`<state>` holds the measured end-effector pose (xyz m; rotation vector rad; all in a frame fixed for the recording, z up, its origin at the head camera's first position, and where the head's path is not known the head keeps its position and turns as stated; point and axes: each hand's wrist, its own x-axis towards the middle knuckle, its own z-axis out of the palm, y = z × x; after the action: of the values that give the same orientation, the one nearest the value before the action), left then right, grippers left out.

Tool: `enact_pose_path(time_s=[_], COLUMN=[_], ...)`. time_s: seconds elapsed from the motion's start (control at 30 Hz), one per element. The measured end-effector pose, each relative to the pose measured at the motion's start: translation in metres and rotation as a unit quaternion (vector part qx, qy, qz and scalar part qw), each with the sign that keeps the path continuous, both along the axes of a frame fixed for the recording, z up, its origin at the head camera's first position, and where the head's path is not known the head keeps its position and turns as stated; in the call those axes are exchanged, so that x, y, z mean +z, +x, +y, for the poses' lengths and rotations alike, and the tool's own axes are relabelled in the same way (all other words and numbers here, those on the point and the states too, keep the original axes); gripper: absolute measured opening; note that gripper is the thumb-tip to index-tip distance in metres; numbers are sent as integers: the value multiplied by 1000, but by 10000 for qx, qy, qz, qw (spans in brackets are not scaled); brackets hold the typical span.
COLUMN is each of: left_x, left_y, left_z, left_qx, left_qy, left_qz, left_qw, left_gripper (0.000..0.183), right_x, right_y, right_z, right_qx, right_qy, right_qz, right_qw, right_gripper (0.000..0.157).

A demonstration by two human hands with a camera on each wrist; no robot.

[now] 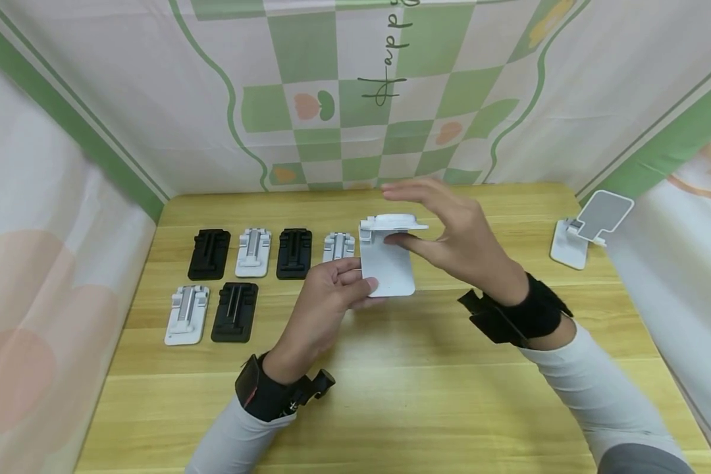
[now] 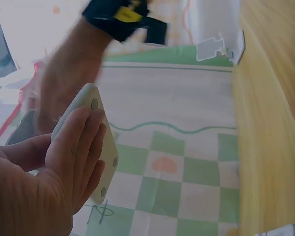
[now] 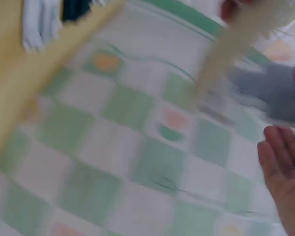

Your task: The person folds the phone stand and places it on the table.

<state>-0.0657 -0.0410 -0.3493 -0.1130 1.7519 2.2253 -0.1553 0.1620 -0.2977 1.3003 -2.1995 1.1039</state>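
Observation:
My left hand grips a white folding phone stand by the edge of its flat base, thumb on the near face and fingers behind. The stand is raised over the table, its hinged top plate sticking out toward the right. In the left wrist view, small round feet show on the underside of the base. My right hand is spread around the top plate, thumb beneath it and straight fingers above with a gap. The right wrist view is blurred, showing the plate's grey pad close to the right fingers.
Folded phone stands lie in two rows at the left, among them a black stand and a white stand. One white stand sits partly behind my left hand. An unfolded white stand stands at the far right of the wooden table.

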Motion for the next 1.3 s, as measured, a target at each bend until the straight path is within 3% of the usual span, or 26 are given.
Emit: enact_pose_path(time_s=[0.13, 0.27, 0.47, 0.57, 0.77, 1.0, 1.17, 1.3], left_x=[-2, -2, -2, -3, -3, -2, 0, 2], left_y=[-1, -2, -2, -2, -3, -4, -4, -4], left_z=[-1, 1, 1, 1, -1, -4, -6, -7], left_qx=[77, 176, 330, 399, 469, 650, 646, 696], left_qy=[-34, 45, 68, 48, 9, -3, 94, 189], left_qz=[26, 103, 141, 126, 107, 99, 172, 260], left_qw=[10000, 9998, 9993, 9991, 9988, 9978, 9977, 9971], left_gripper=[43, 42, 39, 39, 39, 38, 38, 36], right_x=[26, 34, 24, 20, 16, -3, -15, -24], right_y=[14, 25, 34, 35, 39, 50, 55, 55], right_z=[0, -5, -16, -19, -23, -29, -31, -33], right_qx=[-342, -559, -858, -913, -979, -1001, -972, -920], right_qy=[719, 1126, 658, 435, 471, 113, 169, 185], right_qz=[613, 1168, 1732, 1839, 2219, 2643, 2880, 3232], right_qw=[9949, 9852, 9789, 9777, 9690, 9592, 9525, 9417], right_gripper=[53, 32, 13, 13, 16, 23, 25, 21])
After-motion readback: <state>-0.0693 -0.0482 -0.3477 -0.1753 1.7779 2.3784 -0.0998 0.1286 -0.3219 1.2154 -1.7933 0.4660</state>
